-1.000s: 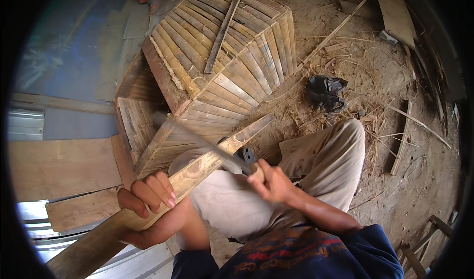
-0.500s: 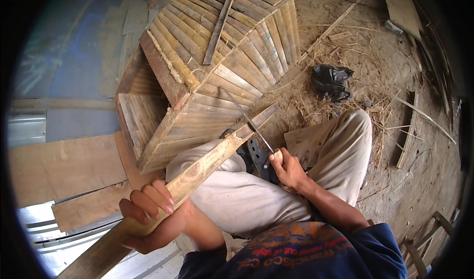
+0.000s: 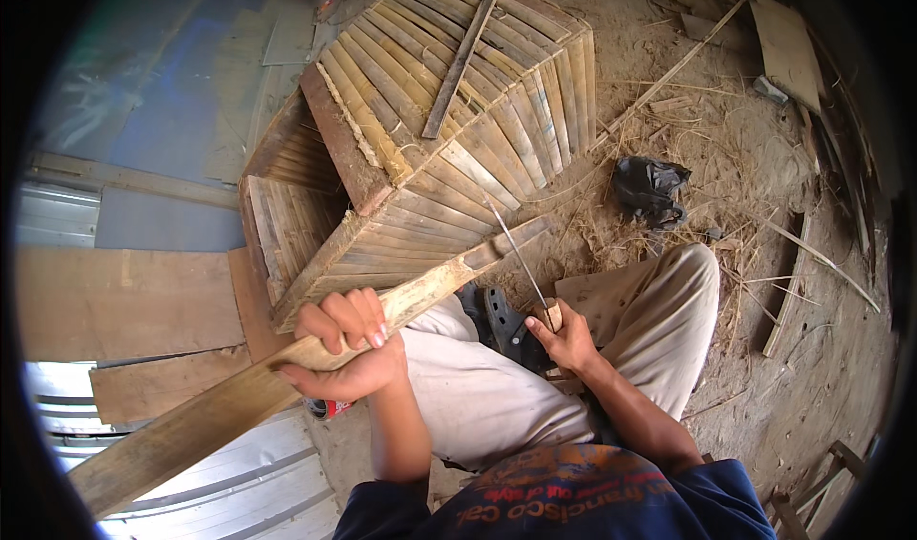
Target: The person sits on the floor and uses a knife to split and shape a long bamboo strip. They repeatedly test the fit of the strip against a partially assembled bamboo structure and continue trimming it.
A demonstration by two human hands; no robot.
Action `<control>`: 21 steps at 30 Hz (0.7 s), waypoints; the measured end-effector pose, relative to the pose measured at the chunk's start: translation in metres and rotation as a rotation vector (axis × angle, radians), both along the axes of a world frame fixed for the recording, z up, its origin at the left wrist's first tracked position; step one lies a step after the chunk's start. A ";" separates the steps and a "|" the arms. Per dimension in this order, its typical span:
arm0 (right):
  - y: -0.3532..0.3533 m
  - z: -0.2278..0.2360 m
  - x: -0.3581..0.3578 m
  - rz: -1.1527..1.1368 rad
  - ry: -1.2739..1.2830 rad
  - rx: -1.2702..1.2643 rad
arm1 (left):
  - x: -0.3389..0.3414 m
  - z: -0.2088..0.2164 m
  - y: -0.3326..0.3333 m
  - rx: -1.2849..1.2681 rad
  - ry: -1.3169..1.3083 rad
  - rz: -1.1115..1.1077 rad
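left fingers (image 3: 345,314) clamped on long split bamboo (image 3: 205,423), right fingers (image 3: 570,327) clamped on wood handle (image 3: 552,314), thin metal blade (image 3: 519,253), slatted box (image 3: 449,182) upper center

The left hand (image 3: 368,360) is curled firmly; the right hand (image 3: 571,339) (forearm (image 3: 638,408) bare) is clenched.

"What is the person wearing on top?"

"A dark navy T-shirt (image 3: 611,521) with short sleeves (image 3: 734,497). Its front carries a faded print (image 3: 559,487) in orange and red, with lettering."

"And below?"

"Loose, creased beige trousers (image 3: 478,387), marked by darker smudges. A dark grey clog (image 3: 504,318) shows too, its upper dotted with holes."

"Any gloves?"

"The left hand (image 3: 351,341) and right hand (image 3: 568,338) are bare, like the forearms (image 3: 638,414)."
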State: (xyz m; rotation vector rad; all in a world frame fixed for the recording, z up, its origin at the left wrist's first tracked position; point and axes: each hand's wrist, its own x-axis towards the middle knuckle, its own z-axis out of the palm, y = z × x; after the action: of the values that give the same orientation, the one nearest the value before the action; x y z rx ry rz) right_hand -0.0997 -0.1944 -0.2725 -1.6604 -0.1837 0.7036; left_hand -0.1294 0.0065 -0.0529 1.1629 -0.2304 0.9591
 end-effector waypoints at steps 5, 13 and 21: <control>0.000 -0.010 -0.002 -0.093 0.064 0.030 | -0.001 0.040 0.005 0.013 -0.030 -0.080; -0.006 0.005 -0.001 -0.117 -0.064 0.052 | 0.005 0.066 0.011 0.031 -0.079 -0.050; -0.014 0.010 0.002 -0.190 -0.073 0.019 | 0.010 0.058 0.008 -0.207 -0.125 0.123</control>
State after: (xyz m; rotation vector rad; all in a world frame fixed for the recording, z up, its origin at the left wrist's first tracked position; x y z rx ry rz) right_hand -0.0977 -0.2083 -0.2624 -1.6612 -0.0828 0.4963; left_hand -0.1198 0.0144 0.0054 0.9369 -0.1566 1.1376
